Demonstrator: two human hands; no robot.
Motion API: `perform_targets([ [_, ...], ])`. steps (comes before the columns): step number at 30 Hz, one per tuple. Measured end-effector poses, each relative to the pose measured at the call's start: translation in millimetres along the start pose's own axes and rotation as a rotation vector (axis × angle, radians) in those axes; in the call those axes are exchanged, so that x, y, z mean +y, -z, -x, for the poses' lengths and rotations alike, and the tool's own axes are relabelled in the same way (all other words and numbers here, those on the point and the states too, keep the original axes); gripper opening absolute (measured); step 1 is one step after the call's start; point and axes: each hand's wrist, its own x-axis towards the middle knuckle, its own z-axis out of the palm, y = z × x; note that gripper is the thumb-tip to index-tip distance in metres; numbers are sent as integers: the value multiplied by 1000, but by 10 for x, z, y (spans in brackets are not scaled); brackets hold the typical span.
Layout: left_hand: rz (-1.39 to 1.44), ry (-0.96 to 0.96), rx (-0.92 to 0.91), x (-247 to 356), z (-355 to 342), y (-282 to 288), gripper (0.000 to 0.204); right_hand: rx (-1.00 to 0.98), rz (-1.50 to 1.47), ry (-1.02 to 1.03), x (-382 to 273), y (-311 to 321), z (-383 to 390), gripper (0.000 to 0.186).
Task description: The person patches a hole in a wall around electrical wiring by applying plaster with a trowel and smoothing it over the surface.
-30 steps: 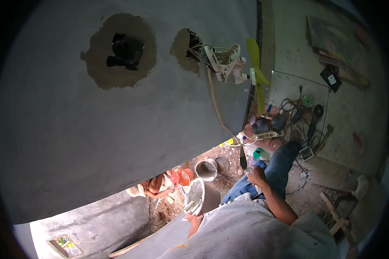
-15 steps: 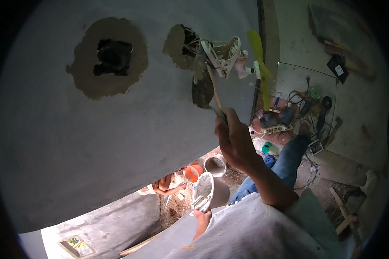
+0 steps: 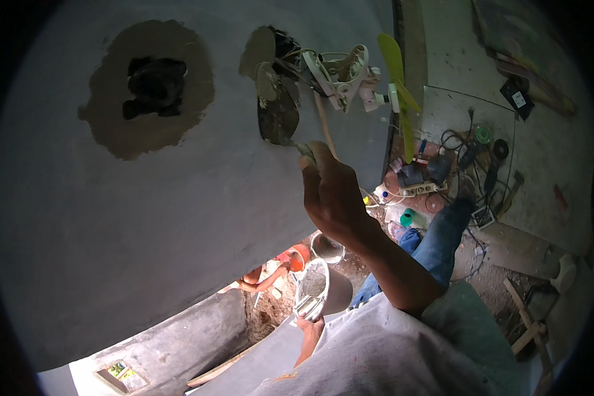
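Note:
My right hand (image 3: 336, 191) is closed round the handle of a trowel (image 3: 278, 115). The blade lies at the wall (image 3: 178, 218), just below a fresh mortar patch (image 3: 257, 53), and carries a lump of mortar at its tip. Beside that patch, a dark hole with wires (image 3: 285, 53) is partly hidden by a white fan body (image 3: 336, 69) with yellow-green blades (image 3: 393, 59). Low down, my left hand (image 3: 310, 325) grips the edge of a white bucket (image 3: 330, 290) with grey mortar and pale strips inside.
A larger mortar patch (image 3: 105, 86) surrounds a dark opening (image 3: 155, 86) on the left. Below are an orange bucket (image 3: 300, 257), another bucket (image 3: 328, 247) and another person's arm (image 3: 267, 280). Cables, a power strip (image 3: 419, 190) and tools lie on the floor at right.
My right hand has moved the trowel left, from beside the fan body to below the small mortar patch. My left hand stays on the bucket. The other person's arm has shifted.

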Motion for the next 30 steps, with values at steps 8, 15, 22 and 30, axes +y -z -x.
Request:
perform_targets([
  [8, -5, -10, 4, 46, 15, 45, 47, -9, 11, -86, 244, 56, 56, 25],
  [15, 2, -4, 8, 65, 53, 43, 46, -37, -2, -114, 427, 152, 142, 27],
  [22, 22, -2, 4, 44, 70, 30, 46, -108, 50, 16, 603, 460, 319, 29],
  [30, 21, -67, 14, -34, 234, -169, 44, -524, -1233, -631, 705, 689, 289, 42],
])
